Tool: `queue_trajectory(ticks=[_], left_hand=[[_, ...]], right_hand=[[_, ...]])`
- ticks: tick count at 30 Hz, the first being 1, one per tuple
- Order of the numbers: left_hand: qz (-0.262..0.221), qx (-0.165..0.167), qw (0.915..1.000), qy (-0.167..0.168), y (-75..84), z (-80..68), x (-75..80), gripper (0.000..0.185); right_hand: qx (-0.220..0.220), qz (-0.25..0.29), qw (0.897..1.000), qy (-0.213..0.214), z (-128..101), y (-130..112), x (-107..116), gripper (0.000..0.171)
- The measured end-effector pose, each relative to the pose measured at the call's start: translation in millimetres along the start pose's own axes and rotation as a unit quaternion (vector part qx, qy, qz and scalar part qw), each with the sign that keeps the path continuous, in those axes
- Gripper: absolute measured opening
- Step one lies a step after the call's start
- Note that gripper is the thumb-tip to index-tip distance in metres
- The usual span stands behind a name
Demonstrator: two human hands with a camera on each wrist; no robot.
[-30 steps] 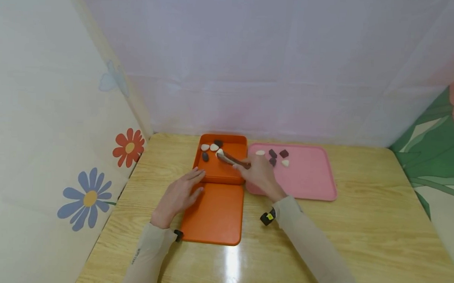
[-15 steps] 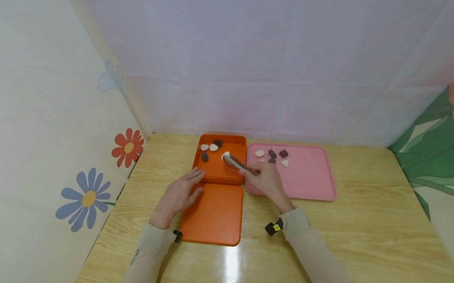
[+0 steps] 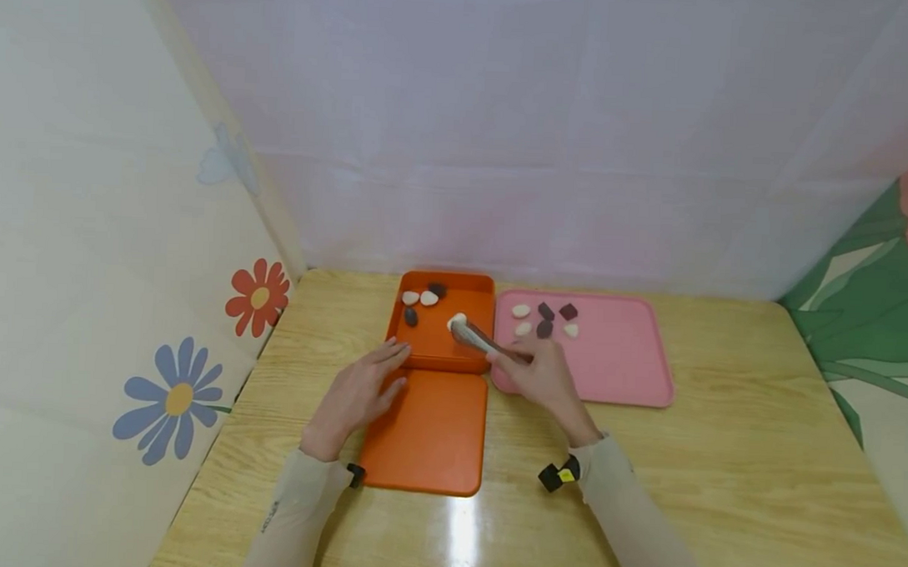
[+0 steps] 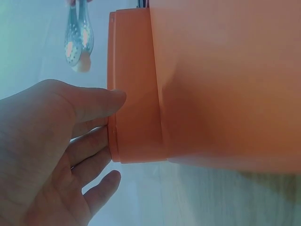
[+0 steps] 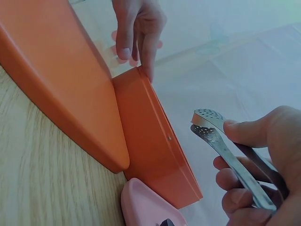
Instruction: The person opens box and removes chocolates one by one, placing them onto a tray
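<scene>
Tongs (image 3: 485, 342) pinched in right hand (image 3: 542, 377), thumb and fingers wrapped round the handle; tips nearly together, over right side of orange box (image 3: 438, 354). White piece (image 3: 457, 321) sits at the tips in head view; right wrist view shows nothing between them. Left hand (image 3: 356, 393) flat, fingers straight, pressing box's near-left corner beside orange lid (image 3: 429, 433). Four more pieces at box's far-left corner. Pink tray (image 3: 616, 364) touches box's right edge, five pieces near its far-left corner.
</scene>
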State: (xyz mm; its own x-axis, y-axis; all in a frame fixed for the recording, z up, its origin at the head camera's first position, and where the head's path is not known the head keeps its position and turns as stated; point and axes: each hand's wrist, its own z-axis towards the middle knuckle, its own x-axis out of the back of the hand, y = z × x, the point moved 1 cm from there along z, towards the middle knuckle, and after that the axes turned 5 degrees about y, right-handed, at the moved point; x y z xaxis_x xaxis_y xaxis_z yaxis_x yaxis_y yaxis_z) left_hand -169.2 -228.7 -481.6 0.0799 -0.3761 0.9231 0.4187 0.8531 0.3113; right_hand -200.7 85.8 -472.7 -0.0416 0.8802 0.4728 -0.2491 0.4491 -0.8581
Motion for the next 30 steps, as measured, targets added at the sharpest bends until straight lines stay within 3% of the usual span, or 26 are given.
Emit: queue_trajectory(ticks=[5, 16, 30], left_hand=[[-0.001, 0.000, 1.0000, 0.001, -1.2, -0.4, -1.1, 0.058], [-0.001, 0.011, 0.9999, -0.007, -4.1, -1.6, -1.3, 0.058], [-0.002, 0.010, 0.9999, -0.010, -2.4, -0.7, 0.3, 0.058]], right_hand=[[0.001, -0.009, 1.000, 0.011, -3.6, 7.4, 3.8, 0.019], [-0.043, 0.021, 0.999, 0.005, -13.0, 22.6, 23.0, 0.021], [-0.095, 0.018, 0.995, 0.007, -23.2, 46.7, 49.9, 0.025]])
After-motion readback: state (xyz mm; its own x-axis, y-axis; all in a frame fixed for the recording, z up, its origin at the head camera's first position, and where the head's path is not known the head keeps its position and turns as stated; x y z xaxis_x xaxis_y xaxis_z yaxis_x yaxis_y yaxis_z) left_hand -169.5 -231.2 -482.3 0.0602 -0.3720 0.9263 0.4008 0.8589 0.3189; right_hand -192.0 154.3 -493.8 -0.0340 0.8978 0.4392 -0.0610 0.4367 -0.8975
